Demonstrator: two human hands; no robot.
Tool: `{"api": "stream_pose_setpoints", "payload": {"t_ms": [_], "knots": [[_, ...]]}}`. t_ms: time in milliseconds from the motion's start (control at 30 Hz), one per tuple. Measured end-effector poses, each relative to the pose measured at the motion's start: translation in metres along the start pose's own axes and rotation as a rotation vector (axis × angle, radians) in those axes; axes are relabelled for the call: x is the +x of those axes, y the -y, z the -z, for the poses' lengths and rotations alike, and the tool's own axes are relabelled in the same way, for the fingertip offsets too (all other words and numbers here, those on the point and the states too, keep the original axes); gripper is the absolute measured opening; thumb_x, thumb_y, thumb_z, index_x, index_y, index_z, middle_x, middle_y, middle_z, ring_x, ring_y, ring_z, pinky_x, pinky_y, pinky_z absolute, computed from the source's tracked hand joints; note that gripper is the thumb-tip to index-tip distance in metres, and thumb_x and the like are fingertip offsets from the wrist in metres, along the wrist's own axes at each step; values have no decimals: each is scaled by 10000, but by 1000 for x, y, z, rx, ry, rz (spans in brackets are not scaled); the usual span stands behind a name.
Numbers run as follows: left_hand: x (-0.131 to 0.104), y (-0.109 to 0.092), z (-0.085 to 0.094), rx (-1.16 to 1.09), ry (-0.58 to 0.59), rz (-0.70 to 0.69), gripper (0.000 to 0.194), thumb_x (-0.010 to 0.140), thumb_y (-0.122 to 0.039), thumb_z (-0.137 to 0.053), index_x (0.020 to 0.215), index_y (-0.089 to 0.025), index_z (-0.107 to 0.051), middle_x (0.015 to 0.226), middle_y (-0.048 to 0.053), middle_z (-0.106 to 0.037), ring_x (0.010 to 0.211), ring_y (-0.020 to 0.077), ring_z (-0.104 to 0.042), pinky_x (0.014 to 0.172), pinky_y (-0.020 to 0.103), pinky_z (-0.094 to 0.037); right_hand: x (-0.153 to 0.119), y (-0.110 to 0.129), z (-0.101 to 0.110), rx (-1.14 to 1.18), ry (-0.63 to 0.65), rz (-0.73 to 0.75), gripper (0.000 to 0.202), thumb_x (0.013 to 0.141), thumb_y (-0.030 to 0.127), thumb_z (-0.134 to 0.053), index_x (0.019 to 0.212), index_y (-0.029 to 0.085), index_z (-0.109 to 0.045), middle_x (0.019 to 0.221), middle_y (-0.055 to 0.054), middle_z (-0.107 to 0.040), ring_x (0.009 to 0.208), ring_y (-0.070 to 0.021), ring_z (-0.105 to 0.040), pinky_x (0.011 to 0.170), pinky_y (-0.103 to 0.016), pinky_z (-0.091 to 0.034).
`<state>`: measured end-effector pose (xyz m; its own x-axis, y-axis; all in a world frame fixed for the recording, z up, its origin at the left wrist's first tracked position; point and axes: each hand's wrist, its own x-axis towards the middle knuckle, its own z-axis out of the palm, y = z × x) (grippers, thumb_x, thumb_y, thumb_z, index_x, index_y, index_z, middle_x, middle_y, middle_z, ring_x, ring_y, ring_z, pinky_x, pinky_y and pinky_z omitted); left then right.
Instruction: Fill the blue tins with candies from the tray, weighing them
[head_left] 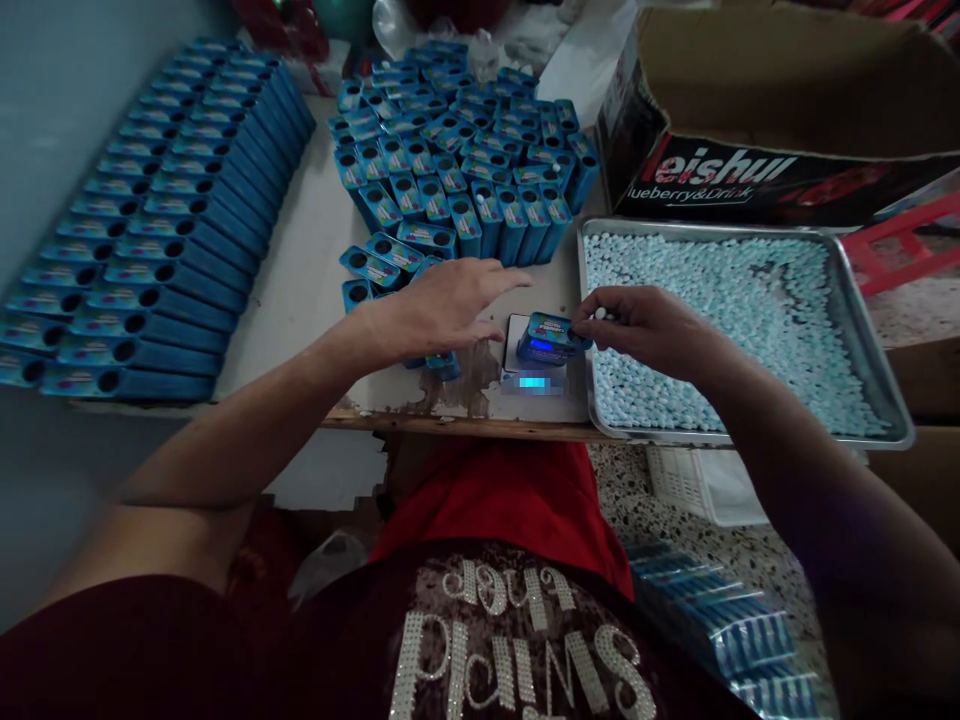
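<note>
A blue candy box [553, 336] with a printed label lies on a small digital scale [514, 350] whose display glows blue. My right hand [649, 325] is at the box's right end, its thumb and fingers pinched together. A small white candy [600, 313] shows between those fingers; whether they hold more is hidden. My left hand [450, 308] hovers left of the scale, palm down, fingers stretched out and holding nothing. Beneath and beside it lie several loose blue boxes [371, 266]. The metal tray [750, 232] of pale candies [720, 320] stands just right of the scale.
Upright blue boxes with round holes fill the table's back middle [510, 215]. Long rows of similar boxes [187, 250] stand at left. A black cardboard carton [750, 180] sits behind the tray. Wrapped blue packs [720, 610] and a white basket [679, 485] are below, right.
</note>
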<state>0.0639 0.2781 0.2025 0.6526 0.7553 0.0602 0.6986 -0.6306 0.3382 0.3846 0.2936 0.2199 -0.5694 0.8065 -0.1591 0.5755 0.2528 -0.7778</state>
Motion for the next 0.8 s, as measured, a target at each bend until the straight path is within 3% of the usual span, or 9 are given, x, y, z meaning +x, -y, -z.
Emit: {"api": "stream_pose_setpoints", "payload": {"t_ms": [100,200,333,400,500,567,667,800], "knots": [[6,-4,-8,-15,-15,5,736,985,-271,-808,1683,-208,-581,1505,147,-735,1376,353,-720,1106,416,-561,-2,-2,2,92,0,-26,322,997,541,-872,1008,221,-838,703,-14,-678,647,-164,-564,592,-336,-382],[19,-13,-27,-39,-58,48,739,887,-221,-890,1577,-204,-626,1472,147,-756,1357,372,-722,1065,424,-562,-9,-4,10,181,-33,-56,346,980,558,-906,1028,223,-832,696,-12,-671,634,-159,-542,555,-327,-352],[39,-22,-60,-175,-45,187,521,805,-182,-948,1276,-196,-726,1182,112,-805,1137,358,-770,934,407,-553,-25,-16,25,254,-155,-82,320,959,542,-920,997,239,-826,728,-15,-666,666,-170,-561,616,-332,-427],[49,-23,-72,-338,-31,265,404,788,-199,-973,1113,-201,-733,1040,72,-789,1034,327,-772,889,389,-545,-32,-30,28,189,-191,-87,332,912,565,-937,990,255,-848,842,-50,-740,786,-222,-653,737,-382,-515],[62,-22,-79,-619,-84,289,347,779,-179,-962,988,-212,-688,948,14,-760,971,262,-758,879,351,-551,-37,-57,21,80,-264,-65,411,779,565,-1022,1048,281,-893,1155,-111,-821,1136,-349,-727,944,-475,-583],[71,-22,-76,-696,-158,241,337,795,-150,-932,1013,-213,-682,978,5,-761,988,235,-750,915,343,-569,-33,-74,9,220,-350,-97,421,792,548,-1033,1082,281,-887,1219,-119,-822,1224,-366,-728,1005,-495,-615],[88,-29,-61,-492,-251,63,355,862,-106,-867,1172,-207,-726,1148,54,-772,1093,242,-739,1020,383,-583,-16,-89,-9,718,-478,-218,307,967,541,-929,1018,262,-811,1024,-89,-824,1041,-290,-787,975,-460,-668],[115,-48,-44,108,-332,-227,393,1039,-30,-641,1334,-253,-774,1352,124,-755,1323,317,-682,1161,532,-523,10,-90,-18,1308,-501,-344,369,1198,502,-633,939,246,-692,795,-44,-753,786,-227,-774,859,-395,-698]]}}
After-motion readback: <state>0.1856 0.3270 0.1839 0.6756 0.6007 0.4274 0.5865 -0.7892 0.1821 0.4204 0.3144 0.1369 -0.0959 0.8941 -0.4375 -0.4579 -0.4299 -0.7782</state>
